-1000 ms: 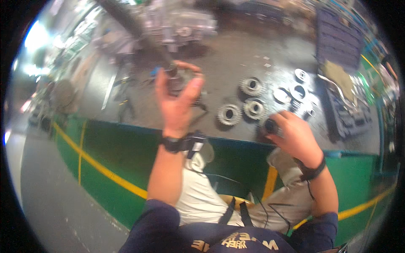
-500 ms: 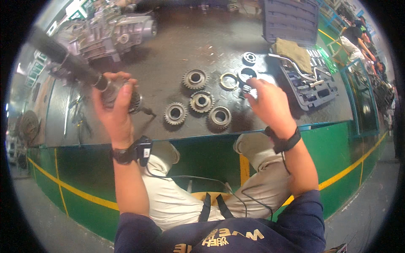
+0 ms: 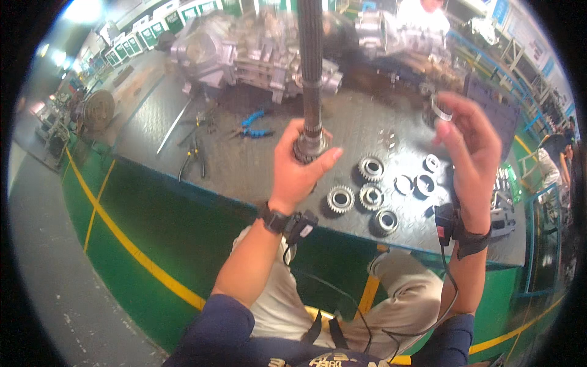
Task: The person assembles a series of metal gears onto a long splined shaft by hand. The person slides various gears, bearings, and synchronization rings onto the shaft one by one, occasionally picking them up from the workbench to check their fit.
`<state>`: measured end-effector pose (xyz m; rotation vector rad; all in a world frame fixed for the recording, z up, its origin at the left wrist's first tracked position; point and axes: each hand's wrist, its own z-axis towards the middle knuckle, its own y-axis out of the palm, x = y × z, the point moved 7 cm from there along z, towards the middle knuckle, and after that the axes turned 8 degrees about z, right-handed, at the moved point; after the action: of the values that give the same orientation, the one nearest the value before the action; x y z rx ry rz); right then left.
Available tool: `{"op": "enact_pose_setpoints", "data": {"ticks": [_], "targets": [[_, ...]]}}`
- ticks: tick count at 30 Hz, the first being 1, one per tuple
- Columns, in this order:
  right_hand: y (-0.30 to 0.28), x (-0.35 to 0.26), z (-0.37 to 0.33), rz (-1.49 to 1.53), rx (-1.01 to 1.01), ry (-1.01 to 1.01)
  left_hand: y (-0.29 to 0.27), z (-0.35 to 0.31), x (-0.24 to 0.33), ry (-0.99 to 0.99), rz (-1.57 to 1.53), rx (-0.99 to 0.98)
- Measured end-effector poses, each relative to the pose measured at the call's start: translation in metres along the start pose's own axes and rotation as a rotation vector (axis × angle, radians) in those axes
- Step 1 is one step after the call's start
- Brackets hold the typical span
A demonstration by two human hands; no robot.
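Observation:
My left hand (image 3: 292,175) is closed around the lower part of a long dark splined shaft (image 3: 312,92), which stands upright with a toothed collar at my fingers. Raised to the right, my right hand (image 3: 474,144) pinches a small, thin-walled metal ring (image 3: 441,110) between thumb and fingers; it looks like a needle bearing, though blur hides its detail. Between the hands, several steel gears lie on the metal-topped bench, among them one gear (image 3: 340,199) nearest my left hand. Two flat rings, one a brass-toned ring (image 3: 403,185), and a ball bearing (image 3: 432,163) lie beside them.
Gearbox housings (image 3: 244,61) line the bench's far side. Blue-handled pliers (image 3: 255,125) and dark pliers (image 3: 194,162) lie at left. An open socket tool case (image 3: 504,214) sits at right, partly behind my right arm. Another person (image 3: 423,18) stands beyond the bench.
My right hand has lifted from the bench beside the rings, now carrying the small ring. The shaft in my left hand has gone from tilted to upright. The whole view has swung left.

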<state>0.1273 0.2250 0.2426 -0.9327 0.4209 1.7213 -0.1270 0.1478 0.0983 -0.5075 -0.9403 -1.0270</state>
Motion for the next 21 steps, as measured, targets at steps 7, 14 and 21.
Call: {"op": "enact_pose_setpoints", "data": {"ticks": [7,14,21], "targets": [[0.080,-0.134,0.106,-0.012,0.011,-0.485,0.011,-0.001,0.009,-0.022,-0.030,-0.048],[0.099,-0.133,0.112,-0.058,0.046,-0.404,0.008,-0.003,0.006,-0.004,-0.037,-0.047],[0.126,-0.056,0.061,-0.174,-0.224,-0.109,-0.009,-0.003,0.006,0.035,-0.023,-0.019]]}}
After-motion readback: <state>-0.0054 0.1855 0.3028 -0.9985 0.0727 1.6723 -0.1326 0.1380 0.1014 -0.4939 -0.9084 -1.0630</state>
